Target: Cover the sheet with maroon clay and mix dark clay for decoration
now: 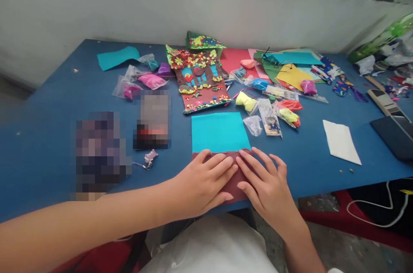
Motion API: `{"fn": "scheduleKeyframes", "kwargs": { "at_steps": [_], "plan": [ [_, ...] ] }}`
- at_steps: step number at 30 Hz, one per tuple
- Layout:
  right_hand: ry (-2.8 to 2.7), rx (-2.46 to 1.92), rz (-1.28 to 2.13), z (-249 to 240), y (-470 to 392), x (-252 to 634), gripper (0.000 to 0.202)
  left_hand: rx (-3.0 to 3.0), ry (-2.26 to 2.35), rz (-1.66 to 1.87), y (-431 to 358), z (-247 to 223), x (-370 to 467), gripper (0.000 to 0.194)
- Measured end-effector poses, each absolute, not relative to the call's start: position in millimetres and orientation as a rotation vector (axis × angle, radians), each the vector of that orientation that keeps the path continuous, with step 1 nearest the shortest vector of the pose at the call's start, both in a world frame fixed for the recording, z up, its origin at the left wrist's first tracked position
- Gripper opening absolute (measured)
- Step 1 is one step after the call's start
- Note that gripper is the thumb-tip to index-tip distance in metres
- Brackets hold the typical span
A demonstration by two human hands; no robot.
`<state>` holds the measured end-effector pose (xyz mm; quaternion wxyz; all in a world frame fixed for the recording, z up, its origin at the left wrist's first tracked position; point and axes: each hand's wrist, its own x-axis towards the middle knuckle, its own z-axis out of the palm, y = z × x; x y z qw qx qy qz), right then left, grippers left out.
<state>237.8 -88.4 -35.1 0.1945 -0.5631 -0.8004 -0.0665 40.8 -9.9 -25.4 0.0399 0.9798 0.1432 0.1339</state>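
Observation:
A turquoise sheet lies at the front of the table, its near half covered by a flat brown layer that looks like modelling clay. My left hand rests flat on the left side of this layer, fingers stretched toward the right. On its right side lies my right hand, fingers spread, tips near the layer's upper edge. Both hands touch the brown surface and partly hide it. Just beyond the sheet is a decorated clay panel with flowers, windows and a green base.
Bags of coloured clay, among them a yellow one and a pink one, lie behind the sheet. A white paper and a dark phone-like object are at right. A small purple charm sits left, beside blurred items.

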Motion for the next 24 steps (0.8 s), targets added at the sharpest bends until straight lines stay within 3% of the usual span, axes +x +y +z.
{"fn": "scheduleKeyframes", "kwargs": {
  "at_steps": [16,24],
  "plan": [
    [-2.05,-1.601,-0.299,-38,-87,236,0.024,3.042,0.547,0.496,-11,-27,46,0.044],
    [-2.031,-1.594,-0.211,-38,-88,241,0.032,2.983,0.661,0.362,-8,-38,46,0.058]
  ]
}}
